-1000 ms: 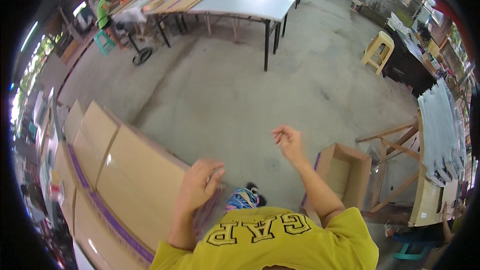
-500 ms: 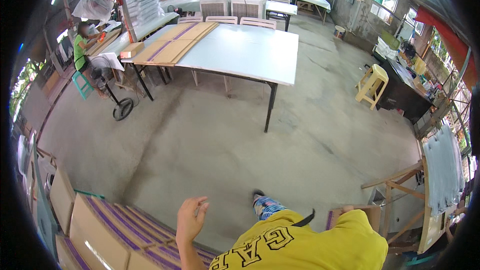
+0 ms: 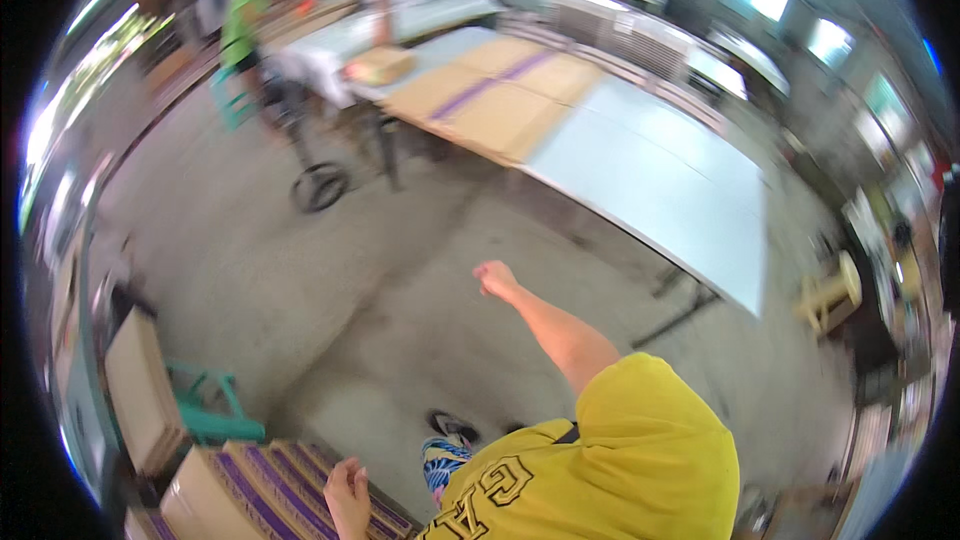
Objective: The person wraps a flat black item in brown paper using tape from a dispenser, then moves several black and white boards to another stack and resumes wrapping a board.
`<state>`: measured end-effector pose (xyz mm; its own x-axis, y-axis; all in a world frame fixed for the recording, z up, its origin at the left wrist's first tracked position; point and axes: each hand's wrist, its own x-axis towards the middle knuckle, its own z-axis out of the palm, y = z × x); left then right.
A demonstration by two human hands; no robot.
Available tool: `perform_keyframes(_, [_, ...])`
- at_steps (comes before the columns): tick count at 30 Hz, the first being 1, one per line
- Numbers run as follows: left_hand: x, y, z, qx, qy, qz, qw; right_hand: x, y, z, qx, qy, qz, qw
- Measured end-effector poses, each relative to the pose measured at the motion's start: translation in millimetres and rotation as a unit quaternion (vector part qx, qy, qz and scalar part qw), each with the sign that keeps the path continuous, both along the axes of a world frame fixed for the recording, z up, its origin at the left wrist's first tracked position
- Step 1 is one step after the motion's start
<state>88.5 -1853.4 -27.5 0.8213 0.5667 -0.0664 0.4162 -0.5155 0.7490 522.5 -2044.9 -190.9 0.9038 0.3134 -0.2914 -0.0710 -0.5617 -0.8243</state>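
Observation:
My right hand (image 3: 492, 278) is stretched forward over the concrete floor, its fingers curled in with nothing visible in them. It is blurred a little and touches nothing. My left hand (image 3: 348, 495) is low at the front, fingers loosely bent and holding nothing that I can see. Just beside it lies a row of brown cartons (image 3: 245, 490) with purple stripes; whether the hand touches them I cannot tell. Ahead stands a long table (image 3: 650, 180) with a pale top. Flat cardboard sheets (image 3: 490, 95) with a purple stripe lie on its left part.
A black pedestal fan (image 3: 320, 187) stands left of the table. A green plastic stool (image 3: 215, 410) is behind the cartons. Far left, a person in a green top (image 3: 240, 28) is beside a worktable. A yellow stool (image 3: 830, 295) stands at the right.
My view has turned left. My right hand has come away from beside a carton at the lower right and swung forward. My left hand has dropped lower, nearer the striped cartons.

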Motion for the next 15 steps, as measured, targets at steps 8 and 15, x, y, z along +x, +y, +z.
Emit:
perform_keyframes(8, [135,236,-12,0.086,0.037,0.000,0.996,46,335,12,0.060,-0.269,0.401,0.874])
perform_keyframes(15, [230,445,47,0.077,-0.011,-0.068,0.995,119,309,-95,-0.196,0.254,0.179,0.930])
